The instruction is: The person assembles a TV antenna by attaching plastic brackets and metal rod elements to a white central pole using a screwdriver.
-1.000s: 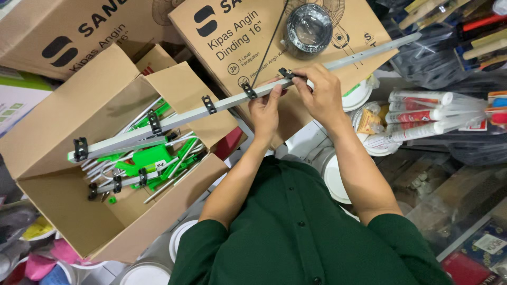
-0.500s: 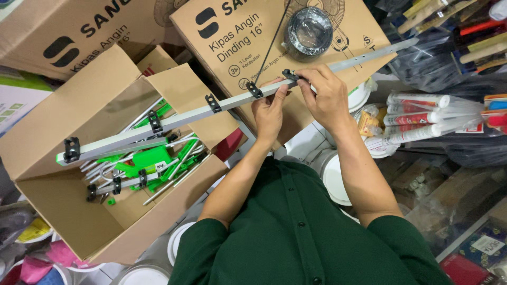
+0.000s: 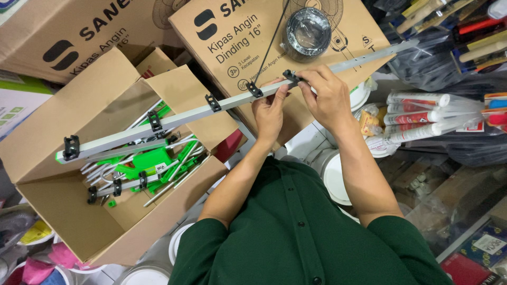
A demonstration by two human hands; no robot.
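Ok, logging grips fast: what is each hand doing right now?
Left hand: closed on the long grey rail, gripping from below.
Right hand: fingers pinching a black clip on that rail.

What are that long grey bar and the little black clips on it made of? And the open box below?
Long bar: probably aluminium, with a pale matte sheen and straight edges. Black clips: likely moulded plastic, dull black. Open box: plain brown corrugated cardboard, with folded flaps.
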